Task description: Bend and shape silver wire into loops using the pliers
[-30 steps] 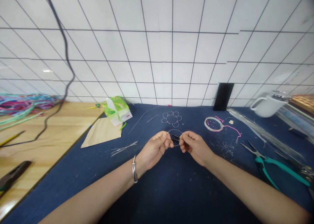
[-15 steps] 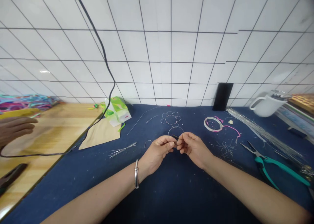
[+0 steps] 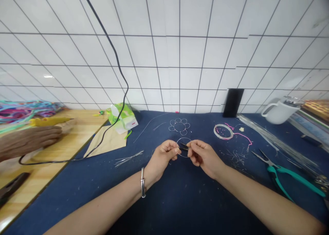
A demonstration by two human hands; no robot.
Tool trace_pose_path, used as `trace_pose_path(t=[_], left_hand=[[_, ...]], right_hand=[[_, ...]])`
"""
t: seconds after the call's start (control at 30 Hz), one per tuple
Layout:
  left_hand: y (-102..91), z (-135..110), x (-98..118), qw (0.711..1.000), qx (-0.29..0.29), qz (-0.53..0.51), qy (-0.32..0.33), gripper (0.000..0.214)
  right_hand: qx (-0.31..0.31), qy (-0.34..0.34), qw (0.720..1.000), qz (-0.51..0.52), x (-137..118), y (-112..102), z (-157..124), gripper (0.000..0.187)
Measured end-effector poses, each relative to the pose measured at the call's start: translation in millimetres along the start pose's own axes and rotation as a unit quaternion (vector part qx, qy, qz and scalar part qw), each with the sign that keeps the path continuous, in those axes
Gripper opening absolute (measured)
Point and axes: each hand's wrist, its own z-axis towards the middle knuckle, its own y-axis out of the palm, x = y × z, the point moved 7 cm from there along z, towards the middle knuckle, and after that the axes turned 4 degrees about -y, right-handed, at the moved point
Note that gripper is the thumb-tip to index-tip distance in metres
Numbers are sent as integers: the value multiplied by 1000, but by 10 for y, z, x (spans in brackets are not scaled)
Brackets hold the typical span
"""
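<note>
Head view is showing a thin wire ring (image 3: pixel 183 138) near the middle, just above a dark blue mat (image 3: pixel 185 204), with both hands working at it. The left hand (image 3: pixel 164 157) is pinching the ring's near left side, thumb pressing against bent fingers with hardly any gap. The right hand (image 3: pixel 205 157) is holding the opposite side in a similarly narrow pinch, its fingers curling inward. Between the fingertips a small dark pointed piece (image 3: pixel 184 147) is showing (which hand is gripping it, I cannot tell). A silver bangle (image 3: pixel 143 182) is circling the left wrist.

Just beyond the ring, a flower-shaped wire outline (image 3: pixel 180 121) is lying flat. Short wire lengths (image 3: pixel 130 158) are resting to the left, near a beige sheet (image 3: pixel 109 144) and a green tissue packet (image 3: pixel 122 116). On the right, a round white dish (image 3: pixel 215 133) is holding pink bits, with pink cord trailing beside it; nearer, wire clippings (image 3: pixel 236 156) are scattering toward teal-handled pliers (image 3: pixel 274 166). Behind those, a long wire bundle (image 3: pixel 272 135) is stretching below a white lidded mug (image 3: pixel 279 112).

At far left, a co-worker's hand (image 3: pixel 33 140) is resting, fingers extended, just beside a yellow glue gun (image 3: pixel 50 121), while a black cord (image 3: pixel 117 58) is looping past.
</note>
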Motion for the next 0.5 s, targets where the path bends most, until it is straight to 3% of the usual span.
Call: trace_pose_path(t=[0.13, 0.23, 0.3, 0.5], left_hand=[[-21, 9, -2, 998, -7, 56, 0, 9], [-85, 112, 53, 991, 9, 130, -8, 17], [-144, 278, 163, 972, 30, 231, 10, 23], [-339, 1075, 401, 930, 83, 354, 52, 16]], right_hand=[[16, -3, 991, -132, -56, -70, 5, 25], [27, -18, 961, -276, -147, -126, 103, 22], [36, -40, 934, -354, -246, -157, 262, 19], [66, -67, 869, -485, -438, -309, 1071, 29]])
